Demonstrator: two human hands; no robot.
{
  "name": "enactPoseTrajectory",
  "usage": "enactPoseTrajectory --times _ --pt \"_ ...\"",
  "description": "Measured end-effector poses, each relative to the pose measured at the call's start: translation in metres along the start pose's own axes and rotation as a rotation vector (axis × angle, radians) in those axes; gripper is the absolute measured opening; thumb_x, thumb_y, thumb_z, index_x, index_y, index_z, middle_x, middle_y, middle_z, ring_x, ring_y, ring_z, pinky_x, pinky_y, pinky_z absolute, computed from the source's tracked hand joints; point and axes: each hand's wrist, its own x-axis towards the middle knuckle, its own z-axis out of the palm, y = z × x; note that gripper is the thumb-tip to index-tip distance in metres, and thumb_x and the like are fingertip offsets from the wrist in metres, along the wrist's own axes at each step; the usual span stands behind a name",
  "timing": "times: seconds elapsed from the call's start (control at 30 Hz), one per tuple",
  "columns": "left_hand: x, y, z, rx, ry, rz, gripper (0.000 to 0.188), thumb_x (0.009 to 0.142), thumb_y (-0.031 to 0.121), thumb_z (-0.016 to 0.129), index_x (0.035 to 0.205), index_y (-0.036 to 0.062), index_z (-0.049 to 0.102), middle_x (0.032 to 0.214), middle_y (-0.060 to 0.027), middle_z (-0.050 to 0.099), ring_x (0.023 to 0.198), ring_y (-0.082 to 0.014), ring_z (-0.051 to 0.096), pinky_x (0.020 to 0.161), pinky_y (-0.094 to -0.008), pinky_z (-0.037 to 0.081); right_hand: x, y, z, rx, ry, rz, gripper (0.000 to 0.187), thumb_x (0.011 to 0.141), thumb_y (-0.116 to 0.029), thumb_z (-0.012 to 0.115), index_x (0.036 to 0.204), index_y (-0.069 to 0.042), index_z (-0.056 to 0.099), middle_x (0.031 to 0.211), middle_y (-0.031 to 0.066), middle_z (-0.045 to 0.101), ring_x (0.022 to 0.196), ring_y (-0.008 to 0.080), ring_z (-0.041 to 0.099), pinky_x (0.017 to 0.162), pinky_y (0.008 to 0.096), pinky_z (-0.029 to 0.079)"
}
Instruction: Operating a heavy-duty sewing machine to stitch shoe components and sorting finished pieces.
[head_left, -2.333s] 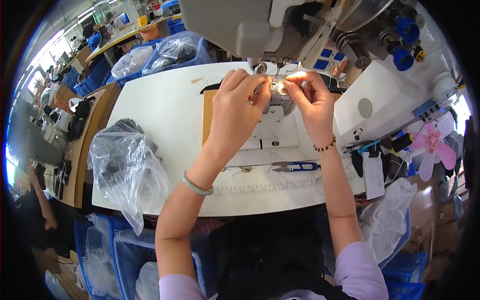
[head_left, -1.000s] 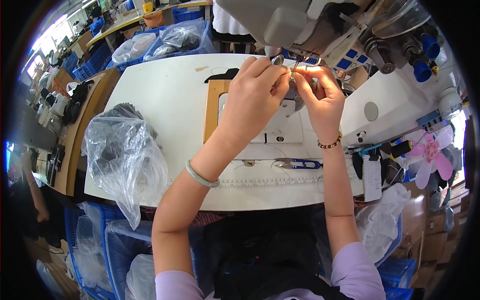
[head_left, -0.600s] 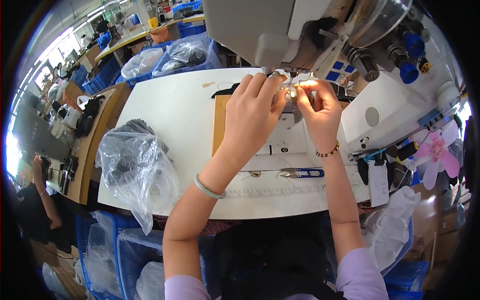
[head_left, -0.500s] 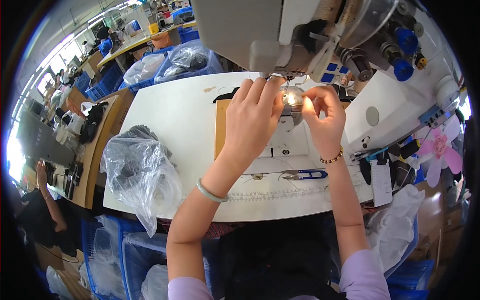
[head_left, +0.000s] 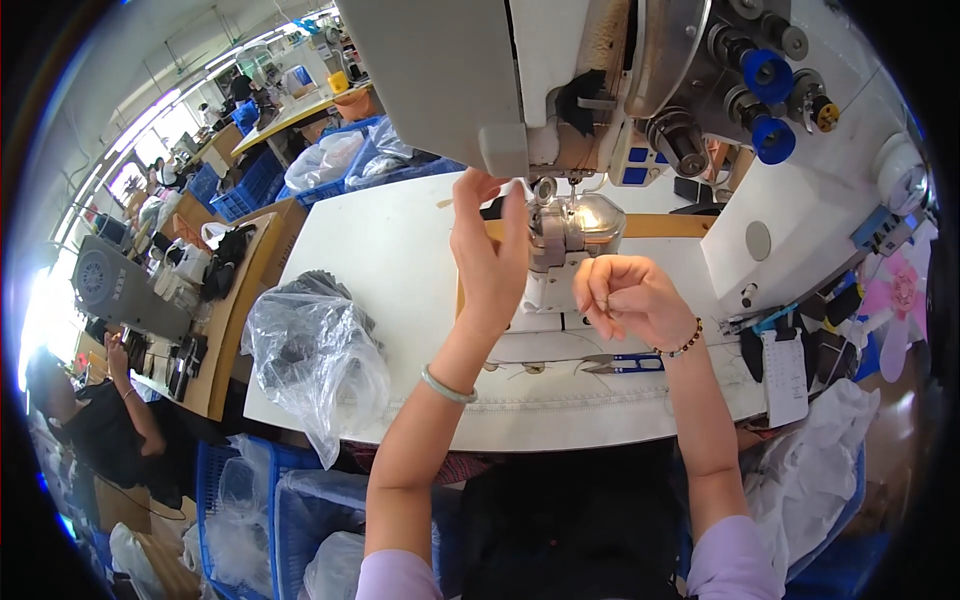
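A grey post-bed sewing machine (head_left: 440, 80) stands before me, its lamp lighting the metal post (head_left: 597, 222) under the needle (head_left: 574, 190). My left hand (head_left: 490, 255) is raised just left of the needle area, beside the small roller (head_left: 543, 190). Its thumb and fingers are apart, with nothing visible between them. In front of the post, to its right, my right hand (head_left: 632, 300) hangs with fingers curled and pressed together. Whatever it may pinch is too small to make out. Thread snips (head_left: 625, 364) with blue handles lie on the white table (head_left: 420, 225) below that hand.
A clear plastic bag (head_left: 315, 350) with dark pieces sits on the table's left. A ruler strip (head_left: 540, 405) runs along the near edge. Blue crates (head_left: 285, 510) with plastic bags stand below left. Another person (head_left: 110, 410) sits at far left. A white pad (head_left: 785, 375) lies right.
My right hand has moved from the post down toward me, its fingers curling in. My left hand has drawn left from the needle area, uncovering the roller and post. The whole view has shifted slightly.
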Motion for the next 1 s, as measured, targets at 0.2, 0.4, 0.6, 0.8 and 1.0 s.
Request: enactPoseTrajectory --times 0.2,0.4,0.6,0.8,1.0 --pt "0.007 -0.001 0.000 -0.585 -0.116 -0.700 0.039 0.098 0.027 0.040 0.103 -0.0066 0.059 0.104 -0.0154 0.064 0.099 -0.0200 0.060 0.077 -0.0295 0.047 0.005 0.007 -0.003 0.096 -0.047 -0.020 0.008 0.083 -0.002 0.052 0.083 0.002 0.058 0.094 0.0160 0.059 0.059 0.0099 0.057 0.046 0.0170 0.043" --pt "-0.005 0.014 -0.007 -0.587 -0.087 -0.672 0.038 0.098 0.027 0.041 0.108 -0.0065 0.058 0.103 -0.0148 0.064 0.101 -0.0195 0.059 0.075 -0.0287 0.047 0.004 0.008 -0.002 -0.015 -0.011 -0.002 0.006 0.083 -0.003 0.055 0.082 0.001 0.059 0.096 0.0144 0.060 0.057 0.0090 0.056 0.046 0.0178 0.043" --pt "-0.015 0.012 -0.007 -0.197 -0.251 -0.530 0.033 0.098 0.022 0.041 0.111 -0.0015 0.060 0.105 -0.0153 0.064 0.100 -0.0228 0.059 0.081 -0.0313 0.044 0.005 0.015 -0.007 0.043 -0.057 -0.060 0.007 0.084 -0.004 0.054 0.082 0.000 0.059 0.095 0.0130 0.060 0.059 0.0090 0.057 0.047 0.0178 0.044" --pt "-0.048 0.024 -0.040 0.290 -0.353 0.254 0.013 0.084 0.008 0.057 0.089 0.0049 0.069 0.110 -0.0105 0.062 0.113 -0.0349 0.053 0.092 -0.0432 0.038 -0.003 0.009 -0.010 -0.006 -0.027 -0.088 0.005 0.081 0.001 0.051 0.083 0.001 0.056 0.094 0.0139 0.057 0.059 0.0125 0.059 0.045 0.0184 0.045" --pt "-0.065 0.042 -0.048 0.121 -0.307 -0.290 0.021 0.092 0.013 0.054 0.085 0.0029 0.071 0.073 -0.0064 0.061 0.068 -0.0139 0.054 0.063 -0.0266 0.041 -0.006 0.002 -0.006 -0.242 0.023 -0.024 0.005 0.084 -0.004 0.056 0.086 -0.001 0.060 0.098 0.0099 0.061 0.066 0.0083 0.059 0.051 0.0177 0.046"
